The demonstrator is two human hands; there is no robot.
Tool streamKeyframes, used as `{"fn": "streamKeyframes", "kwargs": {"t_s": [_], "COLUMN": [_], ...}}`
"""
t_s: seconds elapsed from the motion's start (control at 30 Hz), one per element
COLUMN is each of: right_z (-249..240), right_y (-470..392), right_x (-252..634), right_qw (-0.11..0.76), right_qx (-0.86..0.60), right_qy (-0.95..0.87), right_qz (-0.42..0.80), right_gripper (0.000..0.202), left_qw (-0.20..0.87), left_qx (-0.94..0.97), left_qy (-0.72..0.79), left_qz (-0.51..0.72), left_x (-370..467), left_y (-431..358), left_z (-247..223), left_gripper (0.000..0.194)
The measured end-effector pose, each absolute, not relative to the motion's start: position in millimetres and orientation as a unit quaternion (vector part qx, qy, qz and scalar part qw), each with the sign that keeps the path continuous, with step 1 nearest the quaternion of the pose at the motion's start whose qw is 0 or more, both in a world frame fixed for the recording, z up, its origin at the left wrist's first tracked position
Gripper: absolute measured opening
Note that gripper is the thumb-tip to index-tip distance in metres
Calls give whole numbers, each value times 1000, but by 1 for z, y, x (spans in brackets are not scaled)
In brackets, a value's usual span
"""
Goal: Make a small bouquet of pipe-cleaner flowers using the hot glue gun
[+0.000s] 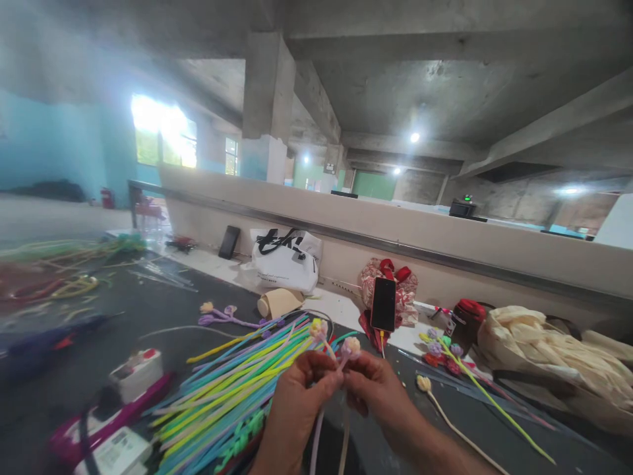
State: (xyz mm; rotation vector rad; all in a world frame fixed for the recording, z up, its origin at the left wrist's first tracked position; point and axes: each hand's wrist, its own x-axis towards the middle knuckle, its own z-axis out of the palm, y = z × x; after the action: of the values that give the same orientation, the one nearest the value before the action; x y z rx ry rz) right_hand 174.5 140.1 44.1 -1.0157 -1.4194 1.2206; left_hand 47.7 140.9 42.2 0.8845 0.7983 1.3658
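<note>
Before me, my left hand [302,396] and my right hand [378,392] meet, thumbs and fingertips pinched together on the stems of pipe-cleaner flowers. One flower [318,328] has a yellow and pink head; beside it a second flower [351,348] is pale peach and pink. Their lilac and cream stems [345,435] hang down below my fingers. Which hand grips which stem is partly hidden. A large bundle of coloured pipe cleaners [222,396] lies left of and partly behind my left hand. To the right of my right forearm rests a cream pipe-cleaner flower [424,382] on a long stem.
On the dark table lie a purple pipe-cleaner piece [230,318], a magenta tool with white parts [111,419] and finished-looking flowers [445,349]. Along the partition stand a white bag [287,264], a phone on a cable [384,305], a dark red container [467,323] and a beige cloth bag [544,356].
</note>
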Motion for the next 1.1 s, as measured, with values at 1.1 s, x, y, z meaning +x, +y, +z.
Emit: {"fn": "streamKeyframes", "kwargs": {"t_s": [1.1], "right_z": [46], "right_y": [128], "right_x": [166], "right_qw": [531], "right_qx": [-448], "right_qy": [-502], "right_qz": [516], "right_gripper": [8], "left_qw": [715], "left_qx": [329], "left_qy": [325], "left_qz": [525], "left_x": [48], "left_y": [148], "left_z": [29], "left_gripper": [17]}}
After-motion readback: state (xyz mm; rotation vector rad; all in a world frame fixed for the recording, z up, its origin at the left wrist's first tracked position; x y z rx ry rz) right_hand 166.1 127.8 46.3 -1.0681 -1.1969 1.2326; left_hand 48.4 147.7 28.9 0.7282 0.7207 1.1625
